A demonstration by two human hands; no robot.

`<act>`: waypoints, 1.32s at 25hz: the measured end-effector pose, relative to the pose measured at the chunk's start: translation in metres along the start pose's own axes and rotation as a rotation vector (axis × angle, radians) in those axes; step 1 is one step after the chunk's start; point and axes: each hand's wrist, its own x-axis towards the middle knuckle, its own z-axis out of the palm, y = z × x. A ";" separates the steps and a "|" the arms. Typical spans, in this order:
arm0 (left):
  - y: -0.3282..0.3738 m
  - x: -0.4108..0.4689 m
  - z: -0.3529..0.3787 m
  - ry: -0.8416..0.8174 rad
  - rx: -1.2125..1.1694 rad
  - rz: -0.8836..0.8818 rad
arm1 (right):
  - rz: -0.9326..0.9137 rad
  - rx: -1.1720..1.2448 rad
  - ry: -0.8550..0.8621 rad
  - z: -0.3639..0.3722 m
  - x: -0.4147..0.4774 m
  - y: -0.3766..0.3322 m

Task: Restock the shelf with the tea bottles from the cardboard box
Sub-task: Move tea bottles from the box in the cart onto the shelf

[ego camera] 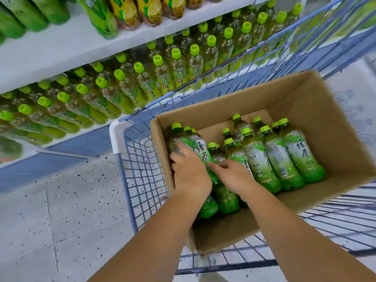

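Note:
An open cardboard box (317,110) stands in a blue wire cart (140,171) and holds several green tea bottles with lime caps (278,159). My left hand (189,171) is inside the box at its left end, fingers wrapped round a bottle (183,139) that leans against the box's left wall. My right hand (234,176) lies beside it, fingers reaching left and touching the label of a neighbouring bottle (201,151). The white shelf (50,55) at the upper left carries rows of the same bottles (142,78).
A higher shelf row holds yellow-labelled bottles (126,11) and green ones. The cart's white corner guard (118,135) is close to the shelf's base. Speckled grey floor tiles (61,210) spread to the left of the cart.

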 end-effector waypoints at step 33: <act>-0.062 -0.020 -0.044 -0.512 -0.931 0.175 | -0.062 1.024 0.080 0.012 -0.114 0.014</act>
